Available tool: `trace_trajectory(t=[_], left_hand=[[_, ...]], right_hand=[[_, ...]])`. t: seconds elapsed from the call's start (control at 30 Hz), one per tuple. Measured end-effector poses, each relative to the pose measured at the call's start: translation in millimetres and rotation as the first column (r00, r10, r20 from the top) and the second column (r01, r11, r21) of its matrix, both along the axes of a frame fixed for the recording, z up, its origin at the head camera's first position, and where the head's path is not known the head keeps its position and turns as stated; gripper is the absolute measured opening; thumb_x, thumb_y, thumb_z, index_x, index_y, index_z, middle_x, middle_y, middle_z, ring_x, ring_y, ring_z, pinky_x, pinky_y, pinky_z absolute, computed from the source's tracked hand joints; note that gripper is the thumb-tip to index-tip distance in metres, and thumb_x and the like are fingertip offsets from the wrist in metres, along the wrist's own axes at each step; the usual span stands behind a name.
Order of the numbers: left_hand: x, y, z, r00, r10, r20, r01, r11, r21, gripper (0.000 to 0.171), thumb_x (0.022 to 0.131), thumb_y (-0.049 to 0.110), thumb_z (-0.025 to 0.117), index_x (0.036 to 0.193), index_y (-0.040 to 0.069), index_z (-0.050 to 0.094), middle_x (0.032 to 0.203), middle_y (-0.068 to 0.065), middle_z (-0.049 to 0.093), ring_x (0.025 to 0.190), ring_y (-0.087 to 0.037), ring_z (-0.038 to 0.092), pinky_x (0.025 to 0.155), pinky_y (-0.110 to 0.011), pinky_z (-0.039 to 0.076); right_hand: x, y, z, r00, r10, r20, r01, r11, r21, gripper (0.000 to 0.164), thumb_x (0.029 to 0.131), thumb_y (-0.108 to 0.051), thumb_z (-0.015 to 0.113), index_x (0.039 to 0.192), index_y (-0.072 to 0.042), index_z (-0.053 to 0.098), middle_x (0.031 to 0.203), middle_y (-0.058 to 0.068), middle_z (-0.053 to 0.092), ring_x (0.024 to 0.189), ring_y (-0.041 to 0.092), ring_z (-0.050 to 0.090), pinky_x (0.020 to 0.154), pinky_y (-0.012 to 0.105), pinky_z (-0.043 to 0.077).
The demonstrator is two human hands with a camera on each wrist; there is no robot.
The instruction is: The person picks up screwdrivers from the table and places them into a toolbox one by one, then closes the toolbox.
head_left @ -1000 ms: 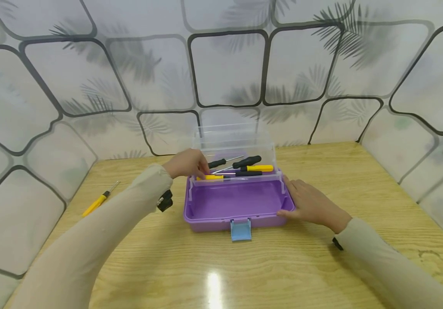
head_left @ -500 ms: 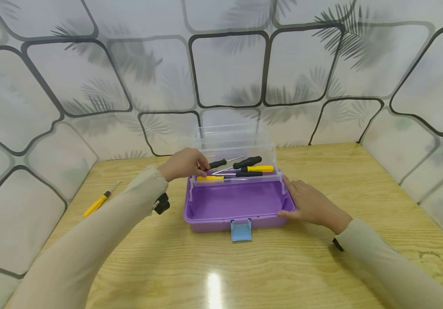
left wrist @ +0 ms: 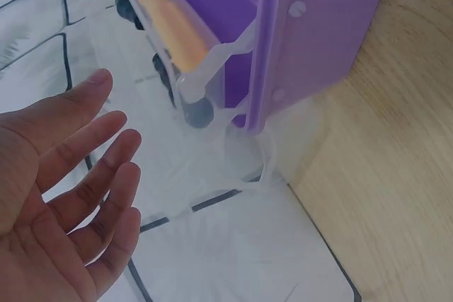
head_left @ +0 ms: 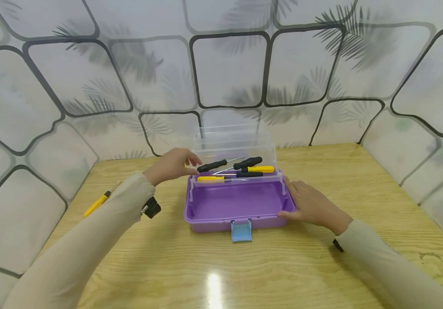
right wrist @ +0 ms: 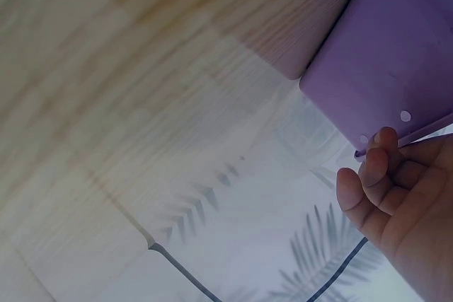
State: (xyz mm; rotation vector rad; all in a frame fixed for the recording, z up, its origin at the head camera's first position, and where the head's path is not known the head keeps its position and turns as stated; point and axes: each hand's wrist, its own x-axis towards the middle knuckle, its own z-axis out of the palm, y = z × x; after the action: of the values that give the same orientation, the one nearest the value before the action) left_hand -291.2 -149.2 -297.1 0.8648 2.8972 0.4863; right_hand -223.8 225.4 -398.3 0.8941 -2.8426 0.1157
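A purple toolbox (head_left: 241, 224) stands with its clear lid (head_left: 235, 137) raised at the back. Several screwdrivers lie in its clear upper tray, among them a yellow-handled screwdriver (head_left: 210, 179) along the front and a black-handled screwdriver (head_left: 211, 166) at the left end. My left hand (head_left: 172, 165) is just off the tray's left end, fingers spread and nothing in them; the left wrist view shows the bare palm. At the toolbox's right side my right hand (head_left: 310, 202) holds the wall, thumb over the front corner of the rim, fingers along the outside.
Another yellow-handled screwdriver (head_left: 97, 205) lies on the wooden table (head_left: 159, 266) at the left, beyond my left forearm. A light blue latch (head_left: 241, 231) hangs down at the toolbox front. A patterned wall covering (head_left: 229, 68) rises behind the table.
My left hand has let go at the tray's left end and drawn back to the left, uncovering the black handle there. My right hand keeps its place on the toolbox.
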Motion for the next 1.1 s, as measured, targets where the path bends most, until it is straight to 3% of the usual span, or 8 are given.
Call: trace_trajectory(t=[0.37,0.7,0.97,1.1], left_hand=[[7.7,-25,5.5,0.998,0.039,-0.052,-0.038,0.999,0.026,0.036,0.083,0.023,0.071,0.114,0.005,0.067,0.11,-0.012,0.068,0.096,-0.027,0.061,0.085,-0.041,0.05],[15.3,-52,2.3,0.992,0.109,-0.057,-0.106,0.993,0.058,0.035,0.086,0.021,0.068,0.118,0.007,0.065,0.114,-0.012,0.067,0.098,-0.029,0.06,0.085,-0.044,0.049],[21.6,-80,0.7,0.981,0.173,-0.085,-0.166,0.983,0.083,0.035,0.088,0.019,0.066,0.118,0.002,0.063,0.113,-0.019,0.065,0.1,-0.035,0.06,0.086,-0.049,0.048],[26.0,-94,1.2,0.974,0.218,-0.065,-0.212,0.974,0.084,0.036,0.089,0.02,0.064,0.12,0.001,0.062,0.116,-0.021,0.063,0.103,-0.036,0.058,0.086,-0.051,0.047]], right_hand=[[2.2,0,0.0,1.0,-0.001,0.003,0.001,1.0,-0.008,0.103,0.079,-0.059,0.062,0.14,0.015,0.026,0.119,0.029,0.056,0.107,0.036,0.056,0.093,0.048,0.047],[1.7,0,0.2,1.0,-0.008,0.011,0.008,1.0,0.0,0.103,0.079,-0.06,0.062,0.141,0.015,0.026,0.12,0.03,0.056,0.108,0.036,0.056,0.094,0.049,0.047],[1.5,0,0.5,1.0,-0.009,0.017,0.009,1.0,0.001,0.103,0.08,-0.06,0.061,0.14,0.015,0.026,0.122,0.03,0.054,0.11,0.037,0.055,0.095,0.049,0.046],[1.5,0,0.0,1.0,-0.006,0.011,0.006,1.0,0.001,0.102,0.08,-0.06,0.061,0.14,0.015,0.027,0.122,0.03,0.055,0.11,0.037,0.055,0.095,0.049,0.047]])
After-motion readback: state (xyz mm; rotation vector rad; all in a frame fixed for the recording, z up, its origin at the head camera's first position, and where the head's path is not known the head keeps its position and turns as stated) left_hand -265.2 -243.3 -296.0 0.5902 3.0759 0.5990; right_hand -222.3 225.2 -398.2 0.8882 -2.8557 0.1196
